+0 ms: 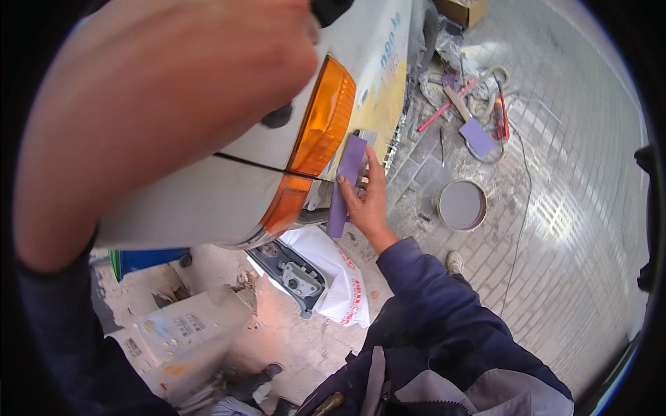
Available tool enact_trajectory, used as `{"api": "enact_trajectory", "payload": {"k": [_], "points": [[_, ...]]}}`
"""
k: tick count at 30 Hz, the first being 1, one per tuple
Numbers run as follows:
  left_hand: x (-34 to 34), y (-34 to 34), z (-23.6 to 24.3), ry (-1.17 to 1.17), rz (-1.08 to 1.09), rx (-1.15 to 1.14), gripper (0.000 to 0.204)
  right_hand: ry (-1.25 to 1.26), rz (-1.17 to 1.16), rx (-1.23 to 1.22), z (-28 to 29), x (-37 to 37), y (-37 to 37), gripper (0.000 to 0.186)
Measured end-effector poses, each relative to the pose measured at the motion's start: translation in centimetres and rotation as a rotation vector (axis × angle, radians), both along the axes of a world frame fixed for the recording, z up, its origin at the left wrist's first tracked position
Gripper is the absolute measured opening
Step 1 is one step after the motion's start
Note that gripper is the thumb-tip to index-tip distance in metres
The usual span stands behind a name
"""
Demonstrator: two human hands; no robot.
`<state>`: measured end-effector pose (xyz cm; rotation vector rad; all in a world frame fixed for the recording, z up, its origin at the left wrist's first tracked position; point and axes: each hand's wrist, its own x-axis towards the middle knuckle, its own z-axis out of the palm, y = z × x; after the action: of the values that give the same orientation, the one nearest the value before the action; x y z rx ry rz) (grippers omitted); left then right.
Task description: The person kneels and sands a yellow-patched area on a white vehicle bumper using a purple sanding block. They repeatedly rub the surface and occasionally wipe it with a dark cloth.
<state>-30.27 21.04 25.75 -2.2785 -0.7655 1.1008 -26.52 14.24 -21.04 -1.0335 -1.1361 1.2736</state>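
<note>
On brick paving (pixel 569 291), a white vehicle (pixel 201 201)

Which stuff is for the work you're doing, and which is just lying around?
In the work:
- right hand
- long purple tool it holds
- vehicle body, with its yellowish patch

Seemingly just lying about:
- red tool
- cardboard box
- white bag

The round tin could be either; I can't tell.

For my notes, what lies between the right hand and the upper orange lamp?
The head view shows the purple block in the right hand, then a strip of bodywork.
</note>
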Motion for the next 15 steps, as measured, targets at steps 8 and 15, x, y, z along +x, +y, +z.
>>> {"api": "enact_trajectory", "payload": {"k": [8,15], "points": [[1.6,-2.3,-2.8,-0.097,0.001,0.152,0.013,-0.272,0.302,0.463,-1.7,5.5,5.4,0.103],[-3.2,-4.1,-8.8,-0.221,-0.249,0.498,0.014,-0.353,0.348,0.681,-0.1,5.7,8.3,0.099]]}}
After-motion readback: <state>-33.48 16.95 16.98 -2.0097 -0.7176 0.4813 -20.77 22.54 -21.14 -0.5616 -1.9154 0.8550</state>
